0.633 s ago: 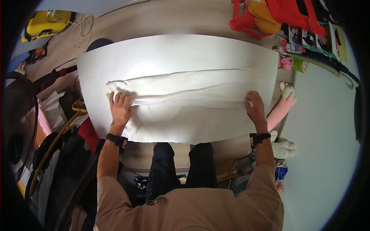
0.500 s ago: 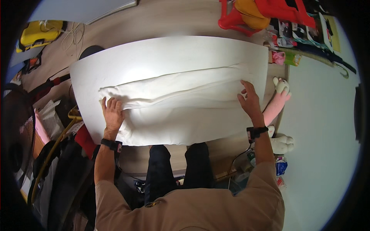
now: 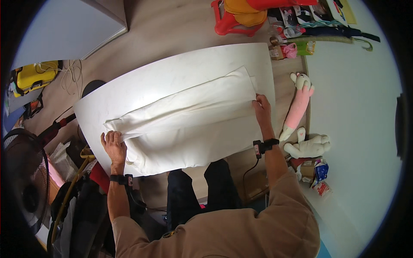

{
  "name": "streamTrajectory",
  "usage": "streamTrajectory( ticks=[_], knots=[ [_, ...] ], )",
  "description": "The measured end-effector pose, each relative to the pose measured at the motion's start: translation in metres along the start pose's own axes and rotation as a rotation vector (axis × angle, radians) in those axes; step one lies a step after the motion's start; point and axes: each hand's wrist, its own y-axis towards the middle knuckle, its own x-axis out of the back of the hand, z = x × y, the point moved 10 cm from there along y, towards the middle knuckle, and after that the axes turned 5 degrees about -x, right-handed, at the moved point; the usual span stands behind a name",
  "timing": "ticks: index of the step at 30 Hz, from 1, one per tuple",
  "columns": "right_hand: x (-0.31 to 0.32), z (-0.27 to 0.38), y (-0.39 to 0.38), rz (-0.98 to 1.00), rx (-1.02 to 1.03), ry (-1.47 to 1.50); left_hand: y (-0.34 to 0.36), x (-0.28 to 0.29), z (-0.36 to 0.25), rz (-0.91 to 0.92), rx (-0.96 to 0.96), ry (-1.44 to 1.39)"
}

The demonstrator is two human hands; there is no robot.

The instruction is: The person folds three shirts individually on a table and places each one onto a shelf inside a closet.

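Note:
A long white cloth point(image 3: 193, 124), creased lengthwise and partly folded over itself, lies across the white table point(image 3: 180, 62). At its left end, my left hand point(image 3: 114, 148) has its fingers curled on the edge, gripping the fabric near a bunched fold. The right edge of the cloth is pinched between the thumb and fingers of my right hand point(image 3: 263, 112). Rumpled layers show at the near left corner, beside my left hand. Whether it is a garment or a plain sheet, I cannot tell.
A fan point(image 3: 28, 185) and dark bags crowd the left side. Right of the table lie a pink and white plush toy point(image 3: 297, 107) and a white plush toy point(image 3: 307, 146). A red stool point(image 3: 223, 23) stands beyond the far edge, and a yellow case point(image 3: 36, 77) at far left.
My right hand has closed on the cloth's right edge, where its fingers were spread before. The far right corner of the cloth now lies flatter and more distinct. The whole view has turned slightly.

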Motion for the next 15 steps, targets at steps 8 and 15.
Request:
streamTrajectory(
  ticks=[8,15],
  knots=[
    [0.007,-0.025,-0.031,0.146,-0.356,0.544,0.004,-0.002,0.013,0.017,0.046,0.035],
    [0.002,-0.038,-0.026,0.152,-0.413,0.239,-0.003,-0.008,0.011,0.032,0.009,-0.012]
  ],
)
